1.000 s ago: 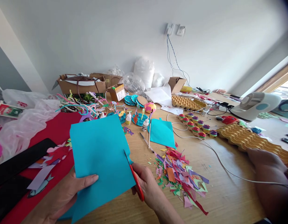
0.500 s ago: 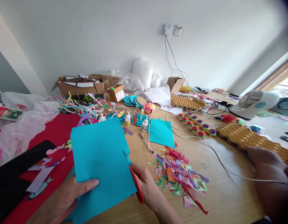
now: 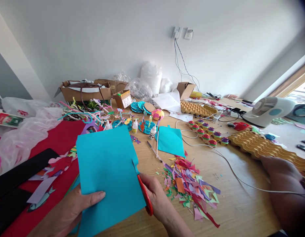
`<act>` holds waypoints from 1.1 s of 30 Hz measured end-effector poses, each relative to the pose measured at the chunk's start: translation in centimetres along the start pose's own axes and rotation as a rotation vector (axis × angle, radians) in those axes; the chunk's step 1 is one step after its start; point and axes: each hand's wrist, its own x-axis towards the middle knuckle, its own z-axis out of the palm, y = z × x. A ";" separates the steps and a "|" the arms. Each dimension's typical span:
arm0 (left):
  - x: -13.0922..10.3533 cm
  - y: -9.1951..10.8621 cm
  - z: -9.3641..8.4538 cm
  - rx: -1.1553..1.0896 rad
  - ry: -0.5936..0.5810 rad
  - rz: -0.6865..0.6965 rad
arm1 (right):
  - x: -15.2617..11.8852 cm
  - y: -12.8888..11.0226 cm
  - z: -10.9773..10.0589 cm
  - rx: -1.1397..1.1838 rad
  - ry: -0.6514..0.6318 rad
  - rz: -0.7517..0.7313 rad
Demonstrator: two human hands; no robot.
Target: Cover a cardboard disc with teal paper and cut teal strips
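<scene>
A large turquoise sheet is held up in front of me. My left hand grips its lower left edge, thumb on top and the other fingers hidden behind. My right hand is closed round the red handles of scissors. The scissor blades lie at the sheet's right edge, by a notch. Another turquoise piece rests on the table beyond, beside a white stick and a pen. Colourful paper scraps are heaped right of my right hand.
Another person's arm rests at the right by a yellow egg tray. A white cable crosses the wooden table. Two glue bottles stand ahead. Red sheets lie left, a fan at the back right.
The turquoise sheet has shifted slightly right and down at its top. My hands have barely moved, still on the sheet and the scissors.
</scene>
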 end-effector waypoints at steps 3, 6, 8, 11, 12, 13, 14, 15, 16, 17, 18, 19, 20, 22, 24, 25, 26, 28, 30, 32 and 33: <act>0.0 0.1 0.0 -0.005 -0.010 -0.015 | 0.0 0.1 0.1 0.021 0.013 0.007; -0.1 0.1 0.1 -0.016 -0.015 -0.035 | 0.0 0.4 0.2 0.026 0.027 0.005; -0.1 0.2 0.1 -0.021 -0.001 -0.038 | 0.0 0.6 0.3 0.018 0.036 0.008; -0.2 0.2 0.0 -0.016 0.013 -0.032 | 0.1 0.7 0.5 -0.001 0.048 0.019; -0.2 0.1 0.0 -0.012 0.015 -0.027 | 0.0 0.7 0.5 -0.004 0.049 0.017; -0.2 0.1 0.0 -0.006 0.018 -0.024 | 0.0 0.7 0.5 -0.005 0.047 0.013; -0.1 0.0 0.0 -0.001 0.024 -0.023 | 0.0 0.6 0.5 -0.009 0.045 0.006; -0.1 -0.1 -0.1 0.001 0.027 -0.021 | -0.1 0.6 0.4 -0.015 0.044 -0.005; 0.0 -0.1 -0.1 -0.001 0.025 -0.016 | -0.1 0.5 0.4 -0.017 0.038 -0.016; 0.0 -0.2 -0.1 -0.004 0.019 -0.009 | -0.1 0.4 0.3 -0.016 0.026 -0.024; 0.0 -0.3 -0.1 -0.006 0.009 0.000 | -0.1 0.4 0.2 -0.010 0.012 -0.027; 0.0 -0.3 -0.1 -0.008 -0.004 0.007 | -0.2 0.3 0.2 0.003 -0.002 -0.026; 0.0 -0.3 -0.1 -0.010 -0.017 0.009 | -0.2 0.2 0.1 0.020 -0.016 -0.021; -0.1 -0.3 -0.1 -0.014 -0.044 -0.005 | -0.2 0.2 0.1 0.044 -0.029 -0.006; -0.2 -0.2 -0.1 -0.021 -0.069 -0.035 | -0.2 0.1 0.0 0.037 -0.023 -0.005; -0.3 -0.1 -0.1 -0.027 -0.075 -0.046 | -0.2 0.1 0.0 0.025 -0.020 -0.009; -0.3 -0.1 0.0 -0.033 -0.076 -0.056 | -0.2 0.1 0.0 0.012 -0.015 -0.014; -0.4 -0.1 0.0 -0.049 -0.068 -0.064 | -0.1 0.0 -0.1 -0.013 -0.006 -0.023; -0.4 -0.2 0.1 -0.066 -0.061 -0.053 | -0.1 0.0 -0.1 -0.030 0.002 -0.026; -0.3 -0.3 0.1 -0.066 -0.060 -0.042 | 0.0 0.0 -0.2 -0.037 0.010 -0.029; -0.3 -0.3 0.0 -0.061 -0.063 -0.040 | 0.0 0.0 -0.1 -0.037 0.013 -0.031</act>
